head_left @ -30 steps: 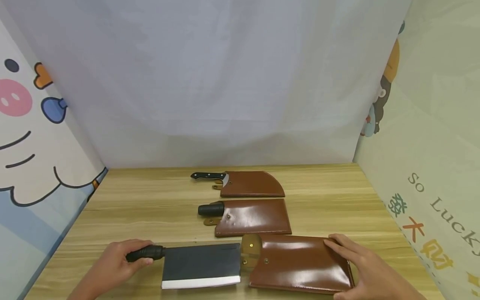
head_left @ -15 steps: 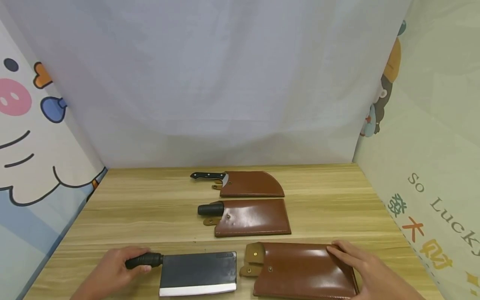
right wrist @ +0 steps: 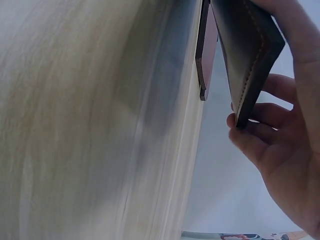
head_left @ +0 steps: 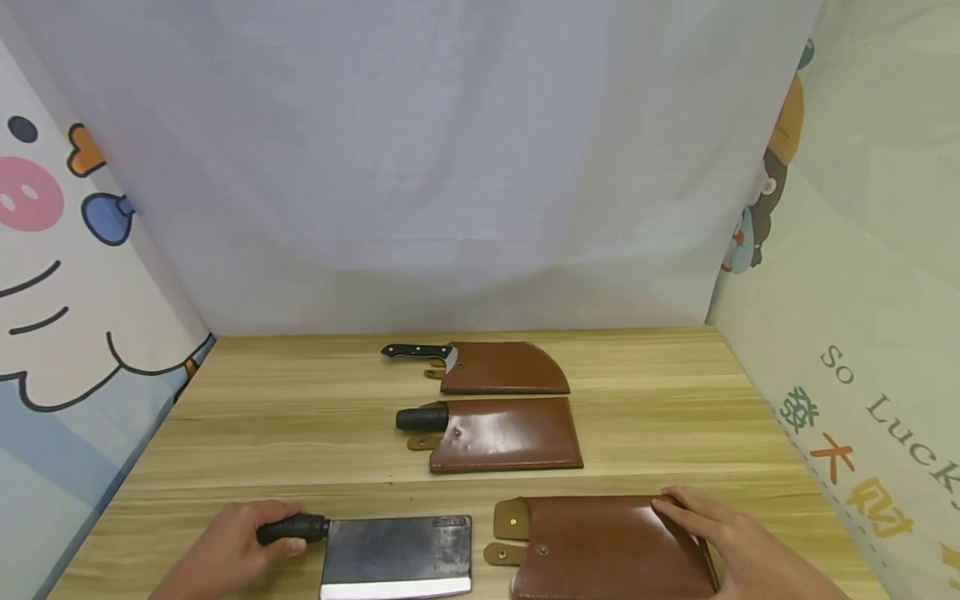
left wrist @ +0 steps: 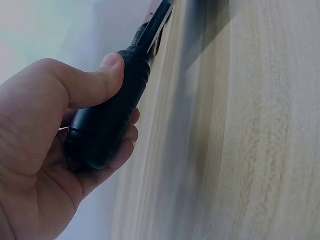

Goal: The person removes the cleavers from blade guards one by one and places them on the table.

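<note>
My left hand (head_left: 243, 542) grips the black handle (left wrist: 107, 110) of a cleaver (head_left: 397, 554), whose dark blade has a bright edge facing me and points right. In the head view a brown leather knife sheath (head_left: 607, 542) lies flat to the right of the blade, a small gap between them. Its two tan snap straps (head_left: 512, 521) face the cleaver. My right hand (head_left: 723, 537) holds the sheath's closed right end, with fingers curled round its stitched edge in the right wrist view. The near edge of the sheath runs to the frame's bottom.
Behind, on the wooden table (head_left: 285, 417), lies a brown sheath (head_left: 513, 433) with a black handle sticking out leftward. Farther back is a curved sheath (head_left: 510, 367) holding a knife with a black riveted handle (head_left: 416, 351). A white cloth (head_left: 450, 167) hangs beyond the table.
Cleaver and sheath have both come nearer to me, toward the frame's bottom. The blade tip and the sheath's straps, close together at first, now stand apart. Both hands keep their hold.
</note>
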The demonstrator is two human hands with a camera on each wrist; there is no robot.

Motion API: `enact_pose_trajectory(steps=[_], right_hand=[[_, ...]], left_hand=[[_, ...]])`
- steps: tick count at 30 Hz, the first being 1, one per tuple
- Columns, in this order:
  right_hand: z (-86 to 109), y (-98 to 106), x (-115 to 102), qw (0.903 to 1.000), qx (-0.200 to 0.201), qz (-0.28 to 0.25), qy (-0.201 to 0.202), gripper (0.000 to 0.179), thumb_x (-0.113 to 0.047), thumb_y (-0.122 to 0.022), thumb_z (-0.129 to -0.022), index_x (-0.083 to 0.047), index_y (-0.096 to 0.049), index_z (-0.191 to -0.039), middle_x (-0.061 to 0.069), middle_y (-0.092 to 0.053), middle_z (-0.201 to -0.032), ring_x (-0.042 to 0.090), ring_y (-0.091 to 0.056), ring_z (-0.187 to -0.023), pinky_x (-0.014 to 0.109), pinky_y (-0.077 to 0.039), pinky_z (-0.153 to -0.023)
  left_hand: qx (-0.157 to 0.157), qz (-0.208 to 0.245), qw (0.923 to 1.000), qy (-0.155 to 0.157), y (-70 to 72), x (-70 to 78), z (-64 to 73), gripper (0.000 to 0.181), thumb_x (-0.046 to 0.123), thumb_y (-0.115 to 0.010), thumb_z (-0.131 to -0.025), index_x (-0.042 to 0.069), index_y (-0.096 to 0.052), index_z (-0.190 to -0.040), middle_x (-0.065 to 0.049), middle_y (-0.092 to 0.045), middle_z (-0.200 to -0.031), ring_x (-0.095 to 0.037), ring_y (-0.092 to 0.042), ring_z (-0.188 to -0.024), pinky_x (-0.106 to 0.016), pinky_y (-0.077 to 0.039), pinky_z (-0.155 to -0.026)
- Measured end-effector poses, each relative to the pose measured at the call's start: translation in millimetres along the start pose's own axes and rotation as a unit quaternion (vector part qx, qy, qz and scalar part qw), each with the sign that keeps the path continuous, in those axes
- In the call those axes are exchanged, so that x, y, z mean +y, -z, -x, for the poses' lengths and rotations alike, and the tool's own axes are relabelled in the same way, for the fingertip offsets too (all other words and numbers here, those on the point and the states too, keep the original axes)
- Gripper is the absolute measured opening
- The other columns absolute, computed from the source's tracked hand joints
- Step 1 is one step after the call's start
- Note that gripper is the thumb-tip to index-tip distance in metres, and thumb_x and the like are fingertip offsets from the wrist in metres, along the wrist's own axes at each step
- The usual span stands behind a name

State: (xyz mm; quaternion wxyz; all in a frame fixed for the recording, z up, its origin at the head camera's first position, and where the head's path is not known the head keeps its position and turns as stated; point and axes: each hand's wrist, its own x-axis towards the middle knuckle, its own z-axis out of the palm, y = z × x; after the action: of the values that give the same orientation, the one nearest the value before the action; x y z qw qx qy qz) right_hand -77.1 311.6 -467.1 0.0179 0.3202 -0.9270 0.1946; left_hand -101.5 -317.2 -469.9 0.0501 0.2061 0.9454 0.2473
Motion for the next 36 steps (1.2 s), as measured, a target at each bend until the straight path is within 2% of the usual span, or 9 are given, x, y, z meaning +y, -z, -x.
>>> enact_pose_trajectory(steps=[5, 8, 11, 17, 23, 29, 36], right_hand=[[-1.3, 1.6, -4.9, 0.9983, -0.039, -0.004, -0.042, 0.106, -0.074, -0.082, -0.067, -0.026, -0.048, -0.154, 0.019, -0.052, -0.149, 0.039, -0.062, -0.122, 0.037, -0.058, -0.083], [-2.4, 1.3, -8.0, 0.9951, -0.064, -0.013, -0.075, 0.105, -0.075, -0.081, -0.068, -0.028, -0.045, -0.156, 0.018, -0.049, -0.152, 0.041, -0.060, -0.125, 0.038, -0.058, -0.084], [-3.7, -0.6, -9.1, 0.9933, -0.073, -0.014, -0.088, 0.105, -0.076, -0.080, -0.069, -0.028, -0.046, -0.156, 0.016, -0.048, -0.154, 0.040, -0.058, -0.128, 0.040, -0.057, -0.086], [-3.3, -5.9, -7.8, 0.9957, -0.059, -0.005, -0.072, 0.101, -0.074, -0.079, -0.071, -0.022, -0.050, -0.152, 0.017, -0.050, -0.152, 0.040, -0.057, -0.129, 0.044, -0.057, -0.090], [-2.1, -12.8, -6.8, 0.9980, -0.039, -0.006, -0.050, 0.102, -0.073, -0.081, -0.071, -0.019, -0.050, -0.151, 0.019, -0.050, -0.151, 0.043, -0.056, -0.128, 0.052, -0.056, -0.091], [-2.4, -20.6, -4.9, 0.9982, -0.028, 0.002, -0.053, 0.105, -0.077, -0.080, -0.067, -0.019, -0.051, -0.150, 0.017, -0.052, -0.150, 0.042, -0.056, -0.130, 0.051, -0.055, -0.093], [-4.5, -24.4, -2.9, 0.9983, -0.034, -0.021, -0.043, 0.104, -0.072, -0.083, -0.068, -0.019, -0.049, -0.151, 0.020, -0.051, -0.151, 0.042, -0.055, -0.130, 0.046, -0.055, -0.093]], left_hand=[[0.000, -0.011, 0.9999, 0.007, 1.3, -1.4, -0.4, 0.047, 0.042, -0.080, -0.086, 0.006, -0.076, -0.115, -0.003, -0.077, -0.105, -0.001, -0.064, -0.090, -0.029, -0.053, -0.072], [-0.007, -0.013, 0.9997, 0.018, 2.6, -2.7, -0.9, 0.047, 0.043, -0.081, -0.085, 0.007, -0.077, -0.115, -0.002, -0.077, -0.105, 0.000, -0.063, -0.089, -0.028, -0.052, -0.072], [-0.012, -0.010, 0.9995, 0.026, 4.2, -4.7, -1.2, 0.048, 0.043, -0.081, -0.084, 0.007, -0.077, -0.115, -0.002, -0.077, -0.105, 0.000, -0.062, -0.088, -0.027, -0.051, -0.072], [-0.030, 0.008, 0.9985, 0.045, 6.0, -7.8, -1.9, 0.047, 0.046, -0.082, -0.083, 0.010, -0.077, -0.113, 0.001, -0.076, -0.104, 0.000, -0.062, -0.088, -0.026, -0.050, -0.073], [-0.048, 0.006, 0.9980, 0.040, 7.5, -13.5, -4.2, 0.044, 0.049, -0.081, -0.083, 0.016, -0.077, -0.112, 0.005, -0.076, -0.105, -0.003, -0.064, -0.092, -0.029, -0.051, -0.075], [-0.056, 0.014, 0.9978, 0.032, 10.3, -15.5, -4.9, 0.043, 0.050, -0.080, -0.084, 0.019, -0.077, -0.114, 0.008, -0.075, -0.105, -0.004, -0.063, -0.092, -0.029, -0.049, -0.075], [-0.061, 0.011, 0.9973, 0.039, 12.3, -18.0, -4.3, 0.046, 0.051, -0.079, -0.085, 0.018, -0.076, -0.116, 0.006, -0.073, -0.109, -0.006, -0.062, -0.094, -0.028, -0.049, -0.076]])
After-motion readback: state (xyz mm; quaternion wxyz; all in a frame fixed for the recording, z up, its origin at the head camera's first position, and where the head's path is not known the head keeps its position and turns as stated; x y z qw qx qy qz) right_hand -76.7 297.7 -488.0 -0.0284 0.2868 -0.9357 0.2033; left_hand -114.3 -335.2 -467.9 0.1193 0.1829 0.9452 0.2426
